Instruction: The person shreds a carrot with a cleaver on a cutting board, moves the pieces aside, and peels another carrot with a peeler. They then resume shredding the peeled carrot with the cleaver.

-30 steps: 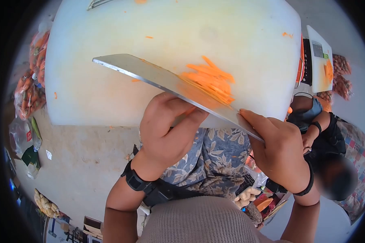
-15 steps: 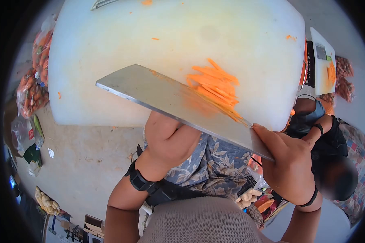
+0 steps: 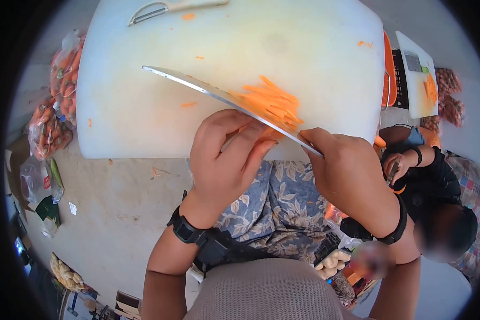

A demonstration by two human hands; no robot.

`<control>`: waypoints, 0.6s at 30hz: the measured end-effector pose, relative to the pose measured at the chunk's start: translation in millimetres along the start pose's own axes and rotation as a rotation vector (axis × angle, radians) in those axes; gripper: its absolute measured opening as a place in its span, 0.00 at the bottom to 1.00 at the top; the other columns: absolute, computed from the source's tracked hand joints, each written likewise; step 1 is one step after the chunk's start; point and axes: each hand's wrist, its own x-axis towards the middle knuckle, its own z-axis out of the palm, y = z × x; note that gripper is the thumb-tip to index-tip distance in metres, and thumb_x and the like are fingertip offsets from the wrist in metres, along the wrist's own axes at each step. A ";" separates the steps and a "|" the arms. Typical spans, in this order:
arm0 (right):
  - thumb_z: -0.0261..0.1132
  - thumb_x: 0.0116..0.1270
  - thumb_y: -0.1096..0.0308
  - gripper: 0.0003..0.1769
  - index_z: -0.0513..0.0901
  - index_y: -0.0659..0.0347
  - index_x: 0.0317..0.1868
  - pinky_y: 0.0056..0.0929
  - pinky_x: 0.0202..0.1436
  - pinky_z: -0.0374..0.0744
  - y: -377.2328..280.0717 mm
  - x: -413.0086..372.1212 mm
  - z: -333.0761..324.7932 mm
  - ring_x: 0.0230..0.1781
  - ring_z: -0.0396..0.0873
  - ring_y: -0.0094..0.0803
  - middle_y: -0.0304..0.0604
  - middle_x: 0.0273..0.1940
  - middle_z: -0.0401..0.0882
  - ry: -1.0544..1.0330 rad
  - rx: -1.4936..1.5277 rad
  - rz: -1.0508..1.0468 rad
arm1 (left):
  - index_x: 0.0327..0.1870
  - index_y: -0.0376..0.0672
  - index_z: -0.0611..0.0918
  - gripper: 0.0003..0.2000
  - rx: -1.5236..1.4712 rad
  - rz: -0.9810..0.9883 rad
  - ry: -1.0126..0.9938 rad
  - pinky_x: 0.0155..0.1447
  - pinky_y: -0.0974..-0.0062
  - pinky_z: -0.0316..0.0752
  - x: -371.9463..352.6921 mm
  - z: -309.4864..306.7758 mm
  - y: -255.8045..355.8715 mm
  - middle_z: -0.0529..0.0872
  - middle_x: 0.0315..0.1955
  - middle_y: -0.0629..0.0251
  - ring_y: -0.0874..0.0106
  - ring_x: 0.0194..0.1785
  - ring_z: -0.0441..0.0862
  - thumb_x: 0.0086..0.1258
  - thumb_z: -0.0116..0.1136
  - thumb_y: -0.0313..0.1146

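My right hand [image 3: 349, 170] is closed round the handle end of a broad-bladed kitchen knife [image 3: 213, 93]. The blade slants up to the left over a large white cutting board [image 3: 314, 37], its edge facing me. Just on the near side of the blade is my left hand [image 3: 221, 149], fingers bent and close together. A bit of orange carrot shows beneath those fingertips, mostly hidden. Cut carrot strips [image 3: 272, 104] lie in a heap behind the blade. At the board's far edge rests a vegetable peeler [image 3: 162, 10] with a pale handle.
Bags of carrots [image 3: 64, 80] stand left of the board. To the right, a co-worker [image 3: 432, 176] holds a small dark object near a second cutting board [image 3: 418, 101] with orange pieces. An orange container [image 3: 390, 74] sits beside my board. Small carrot scraps dot its surface.
The knife has tilted from showing its flat side to standing nearly edge-on. My left hand has come up from under the blade onto the board's near edge. The peeler shows more fully.
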 end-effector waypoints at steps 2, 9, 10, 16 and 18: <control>0.65 0.61 0.72 0.11 0.82 0.63 0.45 0.43 0.33 0.78 -1.1 3.3 -3.3 0.27 0.81 0.51 0.54 0.25 0.81 -0.028 -0.019 0.017 | 0.40 0.36 0.85 0.09 -0.020 -0.004 -0.035 0.45 0.71 0.78 1.9 -4.2 2.0 0.81 0.41 0.59 0.62 0.43 0.82 0.57 0.68 0.23; 0.64 0.49 0.77 0.06 0.80 0.64 0.31 0.42 0.31 0.80 2.0 5.6 12.5 0.27 0.82 0.48 0.54 0.23 0.79 0.158 0.004 -0.091 | 0.41 0.37 0.85 0.10 -0.018 -0.005 -0.014 0.47 0.71 0.79 -1.0 -0.1 -0.2 0.81 0.42 0.58 0.64 0.45 0.83 0.58 0.67 0.23; 0.64 0.49 0.77 0.06 0.80 0.64 0.31 0.42 0.31 0.80 2.2 6.2 14.7 0.27 0.82 0.48 0.54 0.23 0.79 0.178 0.014 -0.088 | 0.41 0.37 0.85 0.10 -0.019 -0.007 -0.013 0.48 0.71 0.79 0.2 -0.3 1.0 0.82 0.42 0.58 0.64 0.45 0.83 0.58 0.67 0.23; 0.65 0.49 0.76 0.06 0.80 0.65 0.29 0.43 0.34 0.80 2.5 25.7 21.9 0.31 0.83 0.51 0.55 0.26 0.81 0.294 0.120 -0.131 | 0.43 0.37 0.85 0.11 -0.029 0.007 0.016 0.50 0.72 0.79 -4.8 7.5 -4.0 0.83 0.41 0.58 0.64 0.47 0.83 0.59 0.67 0.23; 0.65 0.54 0.73 0.04 0.81 0.65 0.30 0.43 0.35 0.80 2.7 32.1 20.7 0.31 0.82 0.51 0.55 0.27 0.81 0.237 0.138 -0.104 | 0.45 0.37 0.85 0.11 -0.023 0.026 0.034 0.51 0.73 0.80 -4.4 9.7 -5.6 0.83 0.42 0.57 0.64 0.49 0.83 0.60 0.67 0.23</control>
